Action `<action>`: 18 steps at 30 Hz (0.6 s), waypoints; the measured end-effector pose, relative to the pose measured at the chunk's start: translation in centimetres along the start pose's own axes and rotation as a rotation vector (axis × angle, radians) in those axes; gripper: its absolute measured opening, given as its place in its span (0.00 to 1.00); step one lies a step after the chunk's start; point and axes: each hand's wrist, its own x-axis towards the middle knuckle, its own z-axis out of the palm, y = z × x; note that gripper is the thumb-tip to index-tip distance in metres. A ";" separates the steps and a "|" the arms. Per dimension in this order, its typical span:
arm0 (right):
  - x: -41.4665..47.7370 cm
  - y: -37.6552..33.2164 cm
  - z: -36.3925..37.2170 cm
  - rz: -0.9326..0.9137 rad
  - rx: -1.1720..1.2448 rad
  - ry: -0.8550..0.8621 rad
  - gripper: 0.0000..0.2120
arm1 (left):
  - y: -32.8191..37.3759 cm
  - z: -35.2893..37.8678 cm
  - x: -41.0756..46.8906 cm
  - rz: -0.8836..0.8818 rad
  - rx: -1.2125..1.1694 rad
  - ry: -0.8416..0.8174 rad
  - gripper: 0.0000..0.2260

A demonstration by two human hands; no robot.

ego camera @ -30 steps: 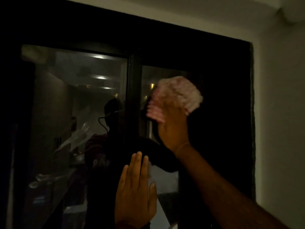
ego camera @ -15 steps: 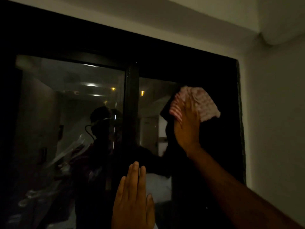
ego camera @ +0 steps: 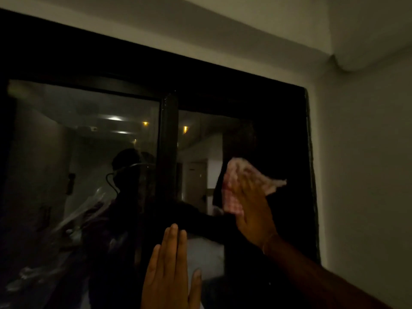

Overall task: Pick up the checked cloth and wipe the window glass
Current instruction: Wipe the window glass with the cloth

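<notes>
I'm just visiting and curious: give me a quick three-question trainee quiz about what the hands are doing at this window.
1. True or false: the right hand presses the pink-and-white checked cloth against the dark window glass.
2. The left hand is: A) clutching a bottle, B) flat and open near the black centre frame bar, C) out of view.
3. Fill in: the cloth is on the ___ pane.

Key: 1 true; 2 B; 3 right.
</notes>
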 end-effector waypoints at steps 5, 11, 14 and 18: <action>11.7 -4.3 -1.3 0.184 -0.008 0.262 0.34 | -0.3 0.2 0.2 0.020 0.035 0.014 0.34; 12.1 -8.7 0.6 -0.202 -0.037 0.051 0.27 | 0.6 -0.2 0.1 -0.009 0.023 0.020 0.33; 9.1 -9.4 1.9 -0.359 0.007 0.008 0.31 | 0.3 0.0 -0.1 0.008 0.013 0.045 0.33; 9.7 -7.3 0.9 -0.435 -0.097 -0.060 0.31 | 0.2 0.2 -0.4 0.014 0.011 0.008 0.33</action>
